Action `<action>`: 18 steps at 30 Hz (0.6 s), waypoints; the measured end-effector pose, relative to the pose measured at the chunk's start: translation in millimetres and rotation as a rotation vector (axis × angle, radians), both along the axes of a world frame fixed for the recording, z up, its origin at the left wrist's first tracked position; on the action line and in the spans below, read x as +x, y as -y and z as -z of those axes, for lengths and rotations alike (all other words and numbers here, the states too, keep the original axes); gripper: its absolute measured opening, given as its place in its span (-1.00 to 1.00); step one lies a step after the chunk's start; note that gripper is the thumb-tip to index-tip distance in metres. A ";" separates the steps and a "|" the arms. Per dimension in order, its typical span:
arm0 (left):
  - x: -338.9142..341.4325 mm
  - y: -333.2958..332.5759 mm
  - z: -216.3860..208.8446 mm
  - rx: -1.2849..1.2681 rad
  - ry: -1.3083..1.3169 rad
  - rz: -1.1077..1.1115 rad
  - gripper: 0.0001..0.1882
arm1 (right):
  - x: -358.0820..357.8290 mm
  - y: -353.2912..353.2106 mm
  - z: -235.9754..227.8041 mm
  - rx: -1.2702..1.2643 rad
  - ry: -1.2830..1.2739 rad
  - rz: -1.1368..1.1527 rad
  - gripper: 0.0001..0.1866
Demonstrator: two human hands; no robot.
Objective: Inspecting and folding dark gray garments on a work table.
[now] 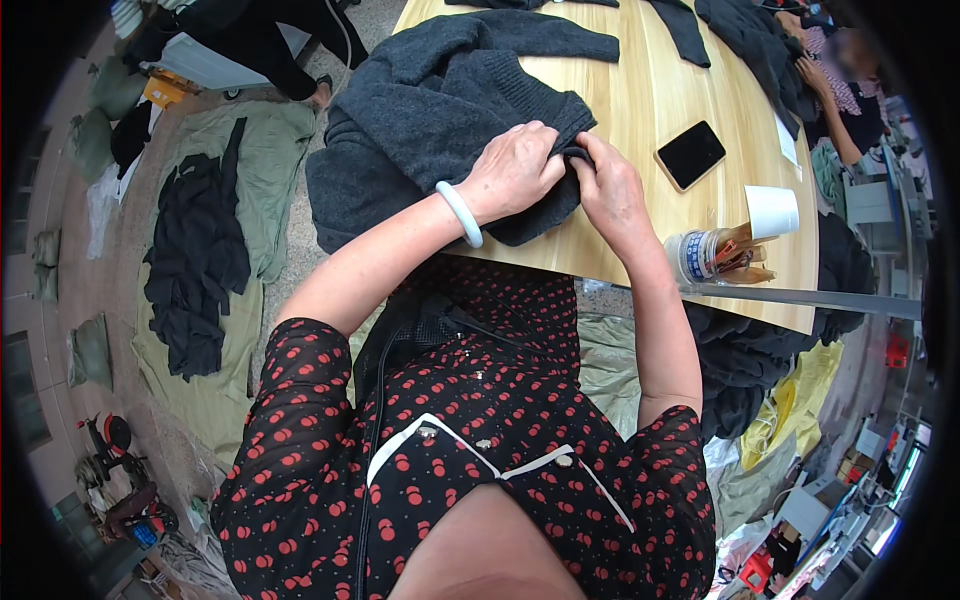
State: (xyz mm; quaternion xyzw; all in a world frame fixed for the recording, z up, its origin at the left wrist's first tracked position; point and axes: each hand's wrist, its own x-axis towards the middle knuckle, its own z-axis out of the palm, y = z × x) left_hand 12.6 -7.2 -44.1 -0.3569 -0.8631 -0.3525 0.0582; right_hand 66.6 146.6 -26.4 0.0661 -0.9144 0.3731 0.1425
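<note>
A dark grey knitted sweater [420,120] lies bunched over the near left part of the wooden table, partly hanging past its edge. My left hand [515,170], with a pale bangle on the wrist, is closed on the ribbed edge of the knit. Just to its right, my right hand [611,190] pinches the same edge between thumb and fingers. Both hands almost meet at the garment's right corner. The fingertips of the left hand are partly hidden behind the hand and cloth.
On the table [630,110] lie a black phone [690,156], a glass jar [697,256] of tools and a white cup [771,211]. Another person's hand [812,75] touches dark garments [750,50] at the far right. Dark clothing [200,265] lies on a floor sheet at left.
</note>
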 end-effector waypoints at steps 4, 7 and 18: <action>-1.0 0.0 2.7 0.052 -0.089 0.004 -0.86 | 1.8 -0.6 4.5 0.091 -0.107 -0.019 -0.74; -2.6 3.2 0.5 0.063 -0.097 0.046 -0.88 | 3.0 -3.8 1.7 0.065 -0.094 -0.037 -0.75; -12.6 15.4 -17.7 0.068 0.057 0.298 -0.84 | 6.7 -21.0 -13.7 -0.158 0.195 -0.098 -0.77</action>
